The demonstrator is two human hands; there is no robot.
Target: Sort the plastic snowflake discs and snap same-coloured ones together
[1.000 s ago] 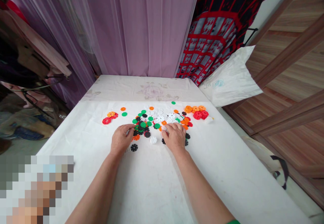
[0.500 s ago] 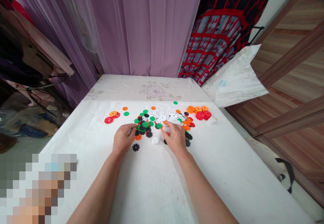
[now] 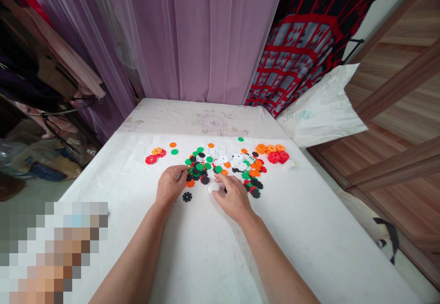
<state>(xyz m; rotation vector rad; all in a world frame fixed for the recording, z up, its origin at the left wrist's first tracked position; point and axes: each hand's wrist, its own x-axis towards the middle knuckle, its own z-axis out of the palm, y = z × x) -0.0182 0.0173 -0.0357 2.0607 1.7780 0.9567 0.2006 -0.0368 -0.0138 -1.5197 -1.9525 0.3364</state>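
Observation:
My left hand (image 3: 172,184) is at the left side of a heap of notched plastic discs, its fingertips pinched together beside the green disc (image 3: 200,166) and black ones. Whatever lies between those fingertips is too small to make out. My right hand (image 3: 233,196) reaches over the near side of the heap with thumb and forefinger apart. Between them, at the thumb tip, a small white cluster of notched discs (image 3: 213,187) rests on the cloth. A lone black disc (image 3: 187,197) lies in front of my left hand.
White discs (image 3: 222,155) fill the heap's middle. Joined orange discs (image 3: 271,149) and red discs (image 3: 278,157) lie to the right, a red and orange group (image 3: 151,159) to the left. A white bag (image 3: 323,111) stands beyond the right edge of the cloth-covered table (image 3: 202,258).
My right hand has moved from the orange discs toward me and left, down to the white cluster, its thumb and forefinger parting. My left hand stays pinched beside the heap. The view has shifted slightly.

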